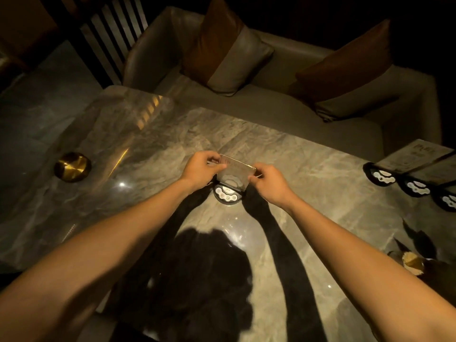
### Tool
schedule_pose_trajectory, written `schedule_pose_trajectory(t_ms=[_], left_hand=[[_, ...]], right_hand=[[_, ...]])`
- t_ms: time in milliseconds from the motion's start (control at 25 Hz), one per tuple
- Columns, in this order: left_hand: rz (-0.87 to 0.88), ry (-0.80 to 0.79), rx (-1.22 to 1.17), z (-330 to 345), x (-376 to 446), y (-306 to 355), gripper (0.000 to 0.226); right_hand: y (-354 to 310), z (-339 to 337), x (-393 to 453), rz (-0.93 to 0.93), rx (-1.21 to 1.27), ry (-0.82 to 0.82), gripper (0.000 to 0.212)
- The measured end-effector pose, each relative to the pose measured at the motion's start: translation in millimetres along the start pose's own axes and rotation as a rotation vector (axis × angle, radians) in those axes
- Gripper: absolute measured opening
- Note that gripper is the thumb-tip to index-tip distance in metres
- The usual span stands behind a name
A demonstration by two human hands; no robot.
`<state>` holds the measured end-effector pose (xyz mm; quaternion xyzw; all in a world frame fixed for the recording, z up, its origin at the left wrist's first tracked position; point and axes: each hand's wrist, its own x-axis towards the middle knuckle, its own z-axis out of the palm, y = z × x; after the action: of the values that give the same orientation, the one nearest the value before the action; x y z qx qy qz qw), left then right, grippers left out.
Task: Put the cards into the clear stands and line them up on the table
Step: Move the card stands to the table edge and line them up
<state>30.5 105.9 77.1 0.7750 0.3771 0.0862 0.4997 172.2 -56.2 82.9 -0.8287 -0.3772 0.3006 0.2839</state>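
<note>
A clear stand (234, 175) with a black round base carrying white buttons (227, 193) sits at the middle of the marble table (308, 169). A card with faint print is at the top of the clear panel. My left hand (201, 169) pinches the panel's upper left corner. My right hand (270, 183) pinches its right edge. At the table's right edge three more stands (417, 174) with cards stand in a row, their black bases side by side.
A round brass dish (72, 167) rests on the table's left part. Dark and gold folded pieces (412, 259) lie at the right front. A grey sofa (283, 95) with two brown cushions runs behind the table. My shadow covers the near middle.
</note>
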Motion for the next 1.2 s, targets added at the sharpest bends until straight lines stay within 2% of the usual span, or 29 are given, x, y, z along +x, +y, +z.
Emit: schedule_pose_trajectory(t_ms=[240,400,480,760,1000,1200], left_hand=[[0.111,-0.094,0.015,27.0,32.9,62.7,0.003],[0.204,-0.123,0.023,74.8,63.9,116.3,0.009],[0.247,-0.147,0.028,104.4,79.6,144.8,0.007],[0.301,-0.162,0.056,212.7,122.1,217.3,0.006],[0.293,-0.157,0.041,274.3,151.7,236.8,0.011],[0.278,-0.161,0.068,306.8,163.6,237.0,0.007]], right_hand=[[25.0,-78.2,10.3,0.044,0.024,0.026,0.012],[52.4,-154.3,8.2,0.043,0.007,0.11,0.003],[70.5,-193.6,5.7,0.051,0.002,0.154,0.007],[147.1,-302.4,9.2,0.076,-0.261,0.206,0.01],[202.5,-338.5,21.6,0.034,-0.357,0.178,0.012],[234.1,-352.7,32.2,0.029,-0.459,0.133,0.025]])
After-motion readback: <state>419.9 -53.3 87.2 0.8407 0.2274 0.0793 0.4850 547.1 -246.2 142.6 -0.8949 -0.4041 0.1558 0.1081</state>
